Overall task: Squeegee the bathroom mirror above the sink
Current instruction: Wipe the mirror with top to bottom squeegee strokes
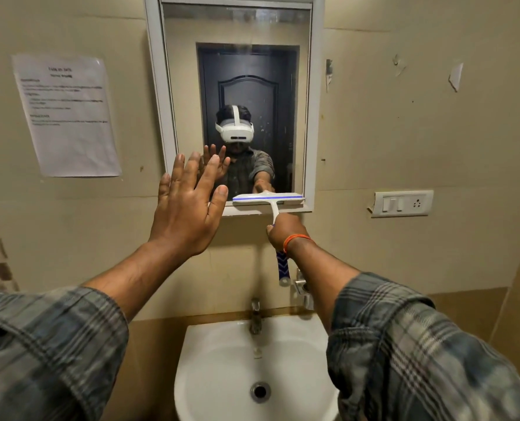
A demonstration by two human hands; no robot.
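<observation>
The mirror (252, 71) hangs in a white frame above the white sink (222, 360). My right hand (286, 230) grips the handle of a white and blue squeegee (269, 199). Its blade lies level across the bottom right of the glass, right at the lower frame edge. The blue end of the handle sticks out below my wrist. My left hand (188, 205) is raised with fingers spread, in front of the mirror's lower left corner and holding nothing. Whether it touches the glass I cannot tell.
A printed paper notice (67, 117) is stuck to the wall left of the mirror. A switch and socket plate (403, 203) sits to the right. A tap (255, 317) stands over the sink, and a metal fitting (302, 287) juts from the wall beside it.
</observation>
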